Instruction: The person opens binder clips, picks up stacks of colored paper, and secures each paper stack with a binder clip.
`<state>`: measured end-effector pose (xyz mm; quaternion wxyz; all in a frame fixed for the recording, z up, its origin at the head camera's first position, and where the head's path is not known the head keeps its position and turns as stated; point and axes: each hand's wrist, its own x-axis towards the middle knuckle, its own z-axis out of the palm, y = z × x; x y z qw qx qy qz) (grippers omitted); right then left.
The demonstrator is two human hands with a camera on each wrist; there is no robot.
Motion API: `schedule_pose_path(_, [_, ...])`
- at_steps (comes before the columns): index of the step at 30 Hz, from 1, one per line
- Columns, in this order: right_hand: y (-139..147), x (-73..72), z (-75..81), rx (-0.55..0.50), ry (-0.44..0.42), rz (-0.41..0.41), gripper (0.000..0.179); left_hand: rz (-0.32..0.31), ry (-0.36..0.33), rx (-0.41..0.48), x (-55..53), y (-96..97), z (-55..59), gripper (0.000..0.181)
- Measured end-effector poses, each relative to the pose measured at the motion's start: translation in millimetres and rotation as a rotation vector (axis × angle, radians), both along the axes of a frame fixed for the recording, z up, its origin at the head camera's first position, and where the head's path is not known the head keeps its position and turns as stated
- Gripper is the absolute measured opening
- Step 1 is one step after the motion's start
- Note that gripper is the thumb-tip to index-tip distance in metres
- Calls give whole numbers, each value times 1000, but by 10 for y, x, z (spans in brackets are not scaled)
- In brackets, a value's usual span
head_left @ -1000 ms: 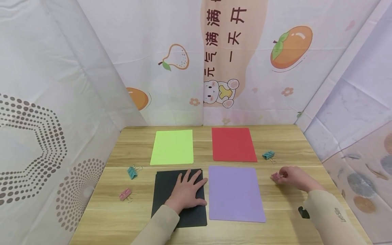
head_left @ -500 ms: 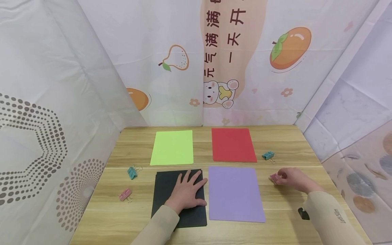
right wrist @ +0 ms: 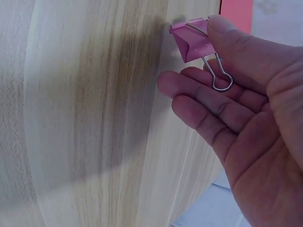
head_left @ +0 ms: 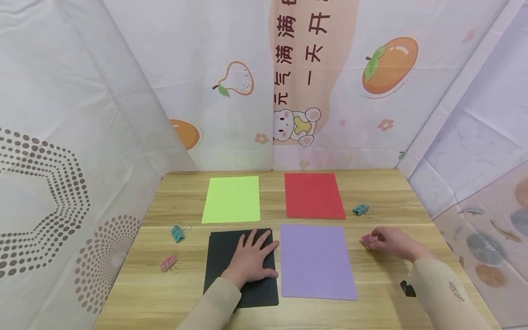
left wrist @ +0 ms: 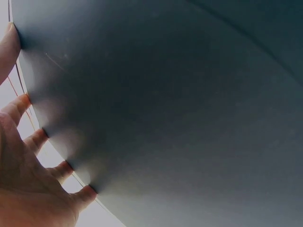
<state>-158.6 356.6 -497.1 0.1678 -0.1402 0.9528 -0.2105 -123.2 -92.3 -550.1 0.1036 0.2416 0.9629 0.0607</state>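
Note:
With fingers spread, my left hand (head_left: 249, 262) rests on a stack of black paper sheets (head_left: 222, 247); the left wrist view shows its fingertips on the dark sheet (left wrist: 180, 118). My right hand (head_left: 396, 241), beyond the purple sheet's right side, pinches a pink binder clip (head_left: 368, 240) between thumb and fingers. In the right wrist view the pink binder clip (right wrist: 193, 41) has a wire handle hanging down over the curled fingers. A purple paper sheet (head_left: 316, 262) lies between the two hands.
Behind lie a yellow-green sheet (head_left: 232, 199) and a red sheet (head_left: 314, 195). Teal binder clips lie at the right (head_left: 361, 210) and the left (head_left: 178, 233), with another pink binder clip (head_left: 168, 262) at the left. Printed curtains (head_left: 231, 128) enclose the wooden table (head_left: 144, 298).
My right hand has shifted slightly left with the pink binder clip, whose angle has turned a little. My left hand stays in place on the black sheets.

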Motion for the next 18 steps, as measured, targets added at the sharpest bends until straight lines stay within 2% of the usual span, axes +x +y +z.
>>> schedule_pose_path(4, [-5,-4,-9,4,5,11,37,2,-2,3,5,-9,-6,86])
schedule_pose_path(11, [-4,0,-60,-9,36,14,26,-1,-3,14,5,-14,-4,86])
schedule_pose_path(18, [-23,6,-64,-2,34,-30,25,0,-2,18,-2,-19,-34,86])
